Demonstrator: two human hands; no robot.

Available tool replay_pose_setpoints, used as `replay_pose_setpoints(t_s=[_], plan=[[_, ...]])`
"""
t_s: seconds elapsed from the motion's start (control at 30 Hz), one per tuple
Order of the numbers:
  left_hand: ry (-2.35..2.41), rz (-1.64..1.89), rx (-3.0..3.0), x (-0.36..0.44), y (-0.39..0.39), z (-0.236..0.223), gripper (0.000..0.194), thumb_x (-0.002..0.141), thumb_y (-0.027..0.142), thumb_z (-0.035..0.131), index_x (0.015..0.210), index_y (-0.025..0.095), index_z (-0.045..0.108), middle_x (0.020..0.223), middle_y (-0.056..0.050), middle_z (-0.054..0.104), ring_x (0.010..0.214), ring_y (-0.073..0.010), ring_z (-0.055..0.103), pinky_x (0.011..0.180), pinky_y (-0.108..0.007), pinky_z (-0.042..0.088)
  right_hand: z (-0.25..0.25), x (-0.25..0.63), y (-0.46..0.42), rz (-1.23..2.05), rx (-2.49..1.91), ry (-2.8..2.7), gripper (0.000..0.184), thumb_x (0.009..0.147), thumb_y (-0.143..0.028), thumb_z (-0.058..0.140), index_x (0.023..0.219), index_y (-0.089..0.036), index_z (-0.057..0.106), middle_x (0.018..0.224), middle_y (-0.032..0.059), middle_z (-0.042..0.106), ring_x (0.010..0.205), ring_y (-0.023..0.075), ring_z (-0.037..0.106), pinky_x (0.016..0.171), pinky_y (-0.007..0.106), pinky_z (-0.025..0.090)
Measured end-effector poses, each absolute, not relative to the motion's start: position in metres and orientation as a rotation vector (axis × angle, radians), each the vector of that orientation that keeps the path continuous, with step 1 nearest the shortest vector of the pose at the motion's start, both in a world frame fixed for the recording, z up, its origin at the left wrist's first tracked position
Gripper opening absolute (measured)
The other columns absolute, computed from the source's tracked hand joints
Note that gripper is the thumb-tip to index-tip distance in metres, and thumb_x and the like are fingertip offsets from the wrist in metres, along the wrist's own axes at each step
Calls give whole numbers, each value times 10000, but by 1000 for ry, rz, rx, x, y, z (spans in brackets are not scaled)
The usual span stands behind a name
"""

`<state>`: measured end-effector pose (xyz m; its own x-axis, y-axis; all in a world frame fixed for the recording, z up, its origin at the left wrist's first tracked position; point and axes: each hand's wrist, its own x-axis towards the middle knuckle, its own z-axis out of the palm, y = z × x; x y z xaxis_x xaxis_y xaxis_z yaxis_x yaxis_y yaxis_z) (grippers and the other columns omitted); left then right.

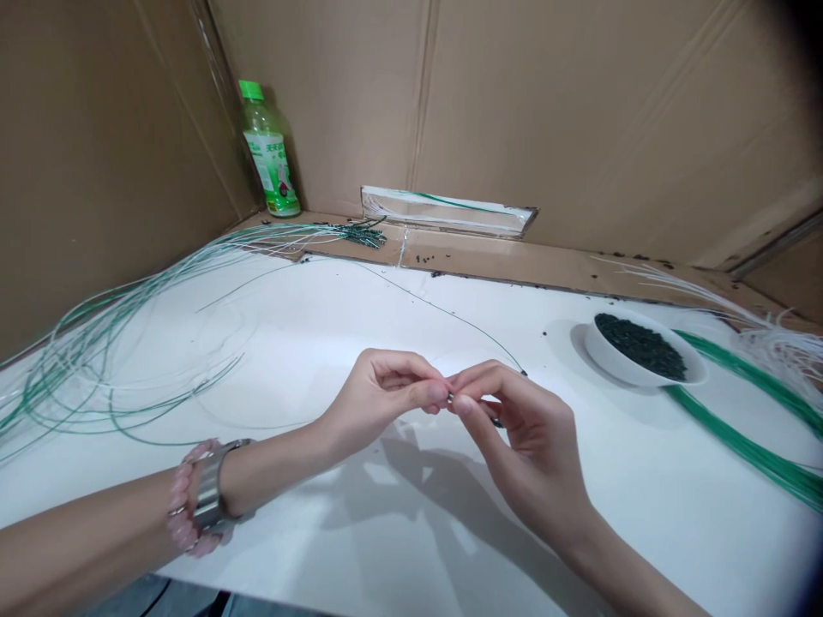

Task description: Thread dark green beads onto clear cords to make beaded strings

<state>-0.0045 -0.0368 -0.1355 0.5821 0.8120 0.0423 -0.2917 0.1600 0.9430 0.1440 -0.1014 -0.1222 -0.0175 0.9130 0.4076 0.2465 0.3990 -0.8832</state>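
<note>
My left hand and my right hand meet above the white tabletop, their fingertips pinching a thin dark wire at about the same spot. The wire arcs up and back to the far left, and a small dark bead shows on it just beyond my right hand. Whatever sits right between my fingertips is too small and hidden to tell. A pink bead bracelet and a metal watch circle my left wrist.
A loose bundle of green and white wires spreads across the left. A white bowl of dark green beads and green wire coils lie right. Cardboard walls and a bottle stand behind.
</note>
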Motion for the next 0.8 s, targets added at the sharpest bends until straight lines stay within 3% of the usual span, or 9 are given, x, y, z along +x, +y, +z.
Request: replay_pose_setpoints(t_s=[0.1, 0.8], plan=[[537, 824, 1166, -4, -37, -134, 10, 716, 168, 708, 713, 160, 713, 649, 7, 656, 603, -58, 574, 615, -156, 478, -122, 145, -101, 733, -1077, -1514, 89, 835, -130, 557, 766, -183, 575, 794, 22, 613, 765, 116, 589, 615, 202, 491], [558, 994, 1418, -7, -43, -136, 44, 774, 159, 660, 783, 180, 698, 770, -2, 647, 744, -78, 599, 716, -169, 481, -124, 144, -101, 600, -1135, -1568, 94, 803, -104, 577, 756, -182, 602, 820, 42, 641, 777, 136, 612, 622, 223, 510]])
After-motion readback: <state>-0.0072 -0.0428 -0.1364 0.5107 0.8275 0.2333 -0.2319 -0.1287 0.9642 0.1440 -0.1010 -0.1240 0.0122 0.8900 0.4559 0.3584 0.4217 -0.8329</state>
